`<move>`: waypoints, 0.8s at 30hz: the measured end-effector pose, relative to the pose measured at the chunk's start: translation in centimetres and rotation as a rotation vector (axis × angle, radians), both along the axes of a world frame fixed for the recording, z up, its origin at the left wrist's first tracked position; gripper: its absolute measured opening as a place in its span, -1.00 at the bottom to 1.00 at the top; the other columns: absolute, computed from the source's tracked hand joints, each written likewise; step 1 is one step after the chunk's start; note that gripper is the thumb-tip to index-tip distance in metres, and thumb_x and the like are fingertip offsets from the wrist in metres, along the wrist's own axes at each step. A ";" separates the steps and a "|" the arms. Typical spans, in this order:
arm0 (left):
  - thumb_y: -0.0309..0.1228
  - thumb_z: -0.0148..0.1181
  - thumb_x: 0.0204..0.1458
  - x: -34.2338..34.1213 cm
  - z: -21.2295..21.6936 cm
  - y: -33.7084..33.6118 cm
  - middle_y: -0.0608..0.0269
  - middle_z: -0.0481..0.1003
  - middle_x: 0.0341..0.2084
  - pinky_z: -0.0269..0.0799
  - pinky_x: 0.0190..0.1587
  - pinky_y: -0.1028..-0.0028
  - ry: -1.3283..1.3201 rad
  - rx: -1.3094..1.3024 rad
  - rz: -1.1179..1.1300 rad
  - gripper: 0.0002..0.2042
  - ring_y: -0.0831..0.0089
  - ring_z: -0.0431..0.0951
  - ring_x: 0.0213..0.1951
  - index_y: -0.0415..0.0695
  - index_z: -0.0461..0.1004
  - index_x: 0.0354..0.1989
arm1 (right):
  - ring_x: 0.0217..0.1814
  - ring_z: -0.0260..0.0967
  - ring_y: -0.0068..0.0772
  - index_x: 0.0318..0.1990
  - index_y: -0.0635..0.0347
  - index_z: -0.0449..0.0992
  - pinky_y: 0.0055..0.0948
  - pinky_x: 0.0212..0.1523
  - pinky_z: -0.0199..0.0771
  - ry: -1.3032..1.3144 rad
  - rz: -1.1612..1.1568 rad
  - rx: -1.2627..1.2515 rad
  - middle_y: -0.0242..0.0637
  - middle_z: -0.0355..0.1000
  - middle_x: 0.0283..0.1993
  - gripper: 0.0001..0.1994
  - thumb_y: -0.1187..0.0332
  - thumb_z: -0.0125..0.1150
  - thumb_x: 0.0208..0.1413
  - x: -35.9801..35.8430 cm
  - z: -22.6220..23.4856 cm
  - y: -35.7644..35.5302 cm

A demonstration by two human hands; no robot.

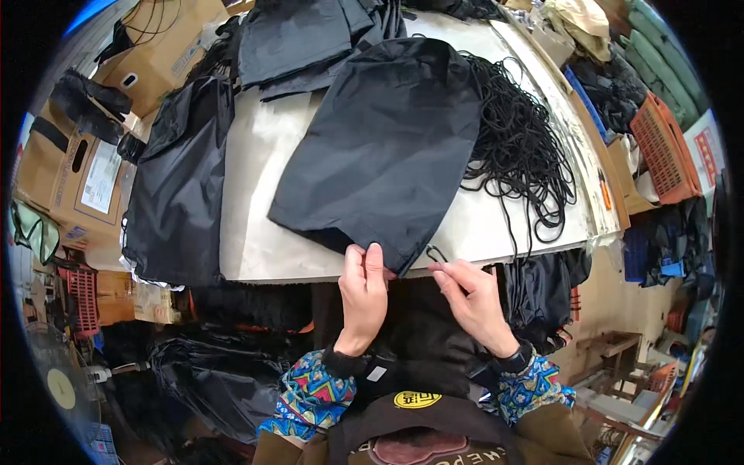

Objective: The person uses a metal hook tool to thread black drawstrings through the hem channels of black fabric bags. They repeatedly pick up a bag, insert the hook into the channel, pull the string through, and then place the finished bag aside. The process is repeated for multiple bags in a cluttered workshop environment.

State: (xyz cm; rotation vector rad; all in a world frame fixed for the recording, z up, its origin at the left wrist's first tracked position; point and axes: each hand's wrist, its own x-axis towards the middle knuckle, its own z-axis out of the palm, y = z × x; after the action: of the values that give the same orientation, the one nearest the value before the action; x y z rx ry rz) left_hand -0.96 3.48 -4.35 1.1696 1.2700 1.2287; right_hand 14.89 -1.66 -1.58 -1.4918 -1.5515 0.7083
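The hands sit nearest: left hand (364,288) pinches the near hem of a black fabric bag (384,147) spread on the pale desk (248,194); right hand (473,298) pinches a black cord's looped end (435,253). Threading seems underway; feeding it needs the hem channel held open. Loose cords (523,147) pile right.

A black fabric bag (384,147) lies flat on the pale counter (256,186), its near corner at the counter's front edge. The left hand (363,291) pinches that corner with its fingers (372,256). The right hand (474,298), just beside it, holds a thin black cord loop (436,253). A tangled heap of black cord (523,147) lies right of the bag, and more black fabric (180,186) hangs over the counter's left side.
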 end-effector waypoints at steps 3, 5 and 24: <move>-0.30 -0.04 0.24 0.5 -0.1 0.1 0.28 0.43 -0.51 0.39 -0.41 0.58 -0.427 -0.227 -0.073 -0.75 0.65 0.46 -0.46 -0.25 0.29 -0.37 | -0.49 0.37 -0.21 -0.20 0.32 0.50 -0.40 -0.47 0.35 -0.057 -0.011 0.006 -0.14 0.37 -0.45 -0.80 0.42 0.24 0.03 -1.4 -0.1 0.5; -0.33 0.02 0.21 0.8 0.4 -0.3 0.29 0.44 -0.50 0.40 -0.37 0.58 -0.477 -0.218 -0.124 -0.79 0.65 0.47 -0.43 -0.26 0.34 -0.31 | -0.46 0.39 -0.16 -0.18 0.33 0.47 -0.35 -0.46 0.37 -0.096 -0.031 -0.026 -0.13 0.36 -0.43 -0.75 0.41 0.27 0.00 -2.0 -0.1 0.9; -0.41 0.19 0.10 0.2 0.4 0.3 0.26 0.52 -0.47 0.54 -0.29 0.52 -0.611 -0.358 -0.158 -0.85 0.55 0.52 -0.43 -0.25 0.47 -0.39 | -0.40 0.37 -0.28 -0.37 0.18 0.41 -0.35 -0.55 0.37 -0.662 0.034 0.056 -0.28 0.25 -0.44 -0.91 0.38 0.10 0.09 -1.3 2.5 -0.4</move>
State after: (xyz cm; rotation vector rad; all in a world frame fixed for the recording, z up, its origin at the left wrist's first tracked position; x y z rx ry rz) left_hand -0.72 3.80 -3.95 0.5570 0.8650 1.0704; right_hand 13.59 -2.08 0.87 -1.7605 -2.0611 0.1773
